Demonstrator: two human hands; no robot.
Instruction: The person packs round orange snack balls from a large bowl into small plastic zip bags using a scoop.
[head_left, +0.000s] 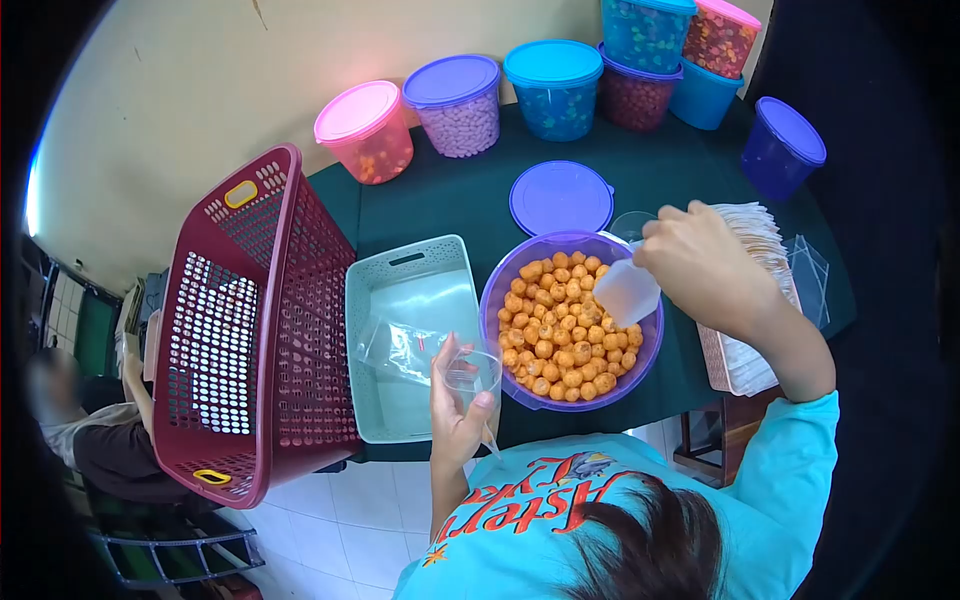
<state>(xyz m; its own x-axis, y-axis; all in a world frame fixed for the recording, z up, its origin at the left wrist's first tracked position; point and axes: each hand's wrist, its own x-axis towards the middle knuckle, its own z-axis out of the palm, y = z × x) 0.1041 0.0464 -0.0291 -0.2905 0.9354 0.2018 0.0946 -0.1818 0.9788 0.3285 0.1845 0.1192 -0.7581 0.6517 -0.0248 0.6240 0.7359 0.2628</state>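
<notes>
My left hand (458, 405) is wrapped round a clear plastic cup (474, 376), over the right edge of a pale green basket (408, 258). A clear plastic bag (392, 348) lies in that basket, close to the hand. My right hand (697, 262) grips a translucent white scoop (628, 293). The scoop is tilted over the right side of a purple tub (652, 368) full of round orange snacks (560, 330). Whether the scoop holds anything is unclear. A round purple lid (562, 199) lies flat behind the tub.
A tall maroon basket (318, 350) stands at left. Lidded containers, including a pink one (370, 138), line the back of the green-covered table (440, 195). A pink tray (712, 352) of white packets sits at right. Another person (110, 440) is at far left.
</notes>
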